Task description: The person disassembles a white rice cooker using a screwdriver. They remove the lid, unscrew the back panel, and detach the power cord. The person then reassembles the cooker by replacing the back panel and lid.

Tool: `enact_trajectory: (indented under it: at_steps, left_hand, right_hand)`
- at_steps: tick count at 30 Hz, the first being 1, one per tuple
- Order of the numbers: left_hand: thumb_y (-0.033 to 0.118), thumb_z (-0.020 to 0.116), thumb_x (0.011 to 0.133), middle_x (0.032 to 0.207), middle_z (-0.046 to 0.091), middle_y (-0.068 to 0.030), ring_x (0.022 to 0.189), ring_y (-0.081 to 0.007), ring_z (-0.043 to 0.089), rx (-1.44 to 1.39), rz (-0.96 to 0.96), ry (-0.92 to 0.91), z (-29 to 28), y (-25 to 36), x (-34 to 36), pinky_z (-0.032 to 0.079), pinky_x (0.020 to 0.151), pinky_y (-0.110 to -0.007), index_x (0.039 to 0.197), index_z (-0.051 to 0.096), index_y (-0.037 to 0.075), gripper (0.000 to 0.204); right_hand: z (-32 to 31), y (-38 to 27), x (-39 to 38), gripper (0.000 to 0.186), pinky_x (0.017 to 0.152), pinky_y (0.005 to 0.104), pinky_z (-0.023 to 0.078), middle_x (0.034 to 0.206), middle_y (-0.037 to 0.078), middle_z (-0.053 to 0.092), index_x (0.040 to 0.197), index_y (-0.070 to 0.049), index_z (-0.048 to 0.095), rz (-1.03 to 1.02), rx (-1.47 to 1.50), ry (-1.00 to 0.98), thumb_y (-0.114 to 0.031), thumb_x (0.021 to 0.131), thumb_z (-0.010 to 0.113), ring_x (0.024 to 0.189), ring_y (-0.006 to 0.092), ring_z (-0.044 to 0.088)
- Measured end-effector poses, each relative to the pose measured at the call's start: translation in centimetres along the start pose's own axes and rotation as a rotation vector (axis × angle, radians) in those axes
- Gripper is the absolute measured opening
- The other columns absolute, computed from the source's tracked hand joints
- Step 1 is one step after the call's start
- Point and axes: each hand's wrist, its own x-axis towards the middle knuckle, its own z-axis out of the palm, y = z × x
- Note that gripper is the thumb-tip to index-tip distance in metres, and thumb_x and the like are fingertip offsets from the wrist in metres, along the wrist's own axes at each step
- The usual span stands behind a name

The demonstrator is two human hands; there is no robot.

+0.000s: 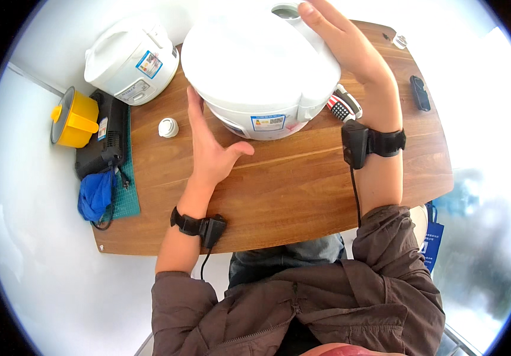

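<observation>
Two open-fingered hands, left hand (211,148) and right hand (341,41), flank a smooth, rounded white rice cooker (258,65).

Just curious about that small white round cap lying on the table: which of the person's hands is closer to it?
Left. The left hand lies just right of the small white cap, apart from it; the right hand rests atop the large white rice cooker, farther away.

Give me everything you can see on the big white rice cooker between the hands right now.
The big white rice cooker looks like glossy plastic, round, with a domed lid that is shut. A steam vent sits at the far top, and a label shows low on the near wall. It stands upright on the wooden table, near the far middle. The left hand, open, touches its lower left side; the right hand lies flat on the lid's upper right, by the vent.
</observation>
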Motion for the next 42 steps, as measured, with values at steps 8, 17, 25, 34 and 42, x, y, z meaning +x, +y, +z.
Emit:
enact_trajectory:
  at_steps: [8,17,25,34,42]
  left_hand:
    - [0.05,0.06,0.101,0.168,0.012,-0.0285,0.156,-0.0396,0.017,-0.02,-0.004,0.02,-0.5,-1.5,0.3,0.016,0.126,-0.048,0.161,0.002,-0.007,0.101]
    - [0.057,0.073,0.09,0.166,0.007,-0.0277,0.155,-0.04,0.016,-0.163,-0.013,0.06,0.3,-0.4,0.2,0.018,0.125,-0.051,0.16,-0.005,-0.008,0.123]
    - [0.054,0.09,0.071,0.164,0.011,-0.0268,0.153,-0.0363,0.021,-0.001,-0.088,0.069,0.4,-1.1,0.0,0.024,0.125,-0.05,0.16,-0.008,-0.007,0.146]
    - [0.048,0.093,0.071,0.158,0.017,-0.0276,0.147,-0.0404,0.025,-0.063,-0.085,0.081,0.6,-1.4,0.2,0.028,0.122,-0.052,0.158,0.0,-0.008,0.14]
    - [0.052,0.091,0.074,0.155,0.016,-0.0289,0.148,-0.0391,0.023,-0.268,-0.043,0.092,1.5,-1.8,0.0,0.027,0.122,-0.053,0.156,-0.005,-0.011,0.141]
  right_hand:
    - [1.9,-1.4,-2.4,0.067,0.112,0.0415,0.042,0.142,0.033,0.056,0.148,0.005,0.045,-0.07,-0.256,0.08,-0.048,0.107,0.05,0.136,0.0407,0.053]
    - [0.4,8.0,-10.9,0.037,0.085,0.0412,0.053,0.102,0.014,0.067,0.121,-0.004,0.068,-0.152,-0.836,0.204,-0.026,0.091,0.075,0.097,0.0301,0.066]
    - [2.5,8.8,-12.9,0.052,0.086,0.0427,0.051,0.103,0.015,0.063,0.129,-0.002,0.062,-0.11,-1.214,0.136,-0.027,0.087,0.079,0.098,0.0321,0.062]
    - [3.0,5.9,-15.4,0.031,0.08,0.0405,0.056,0.107,0.017,0.065,0.117,0.0,0.067,-0.117,-0.827,0.522,-0.009,0.088,0.072,0.086,0.0276,0.068]
    - [6.4,0.5,-24.2,0.035,0.082,0.0322,0.052,0.107,0.013,0.061,0.115,0.003,0.066,-0.181,-0.23,0.786,0.005,0.08,0.071,0.091,0.0189,0.062]
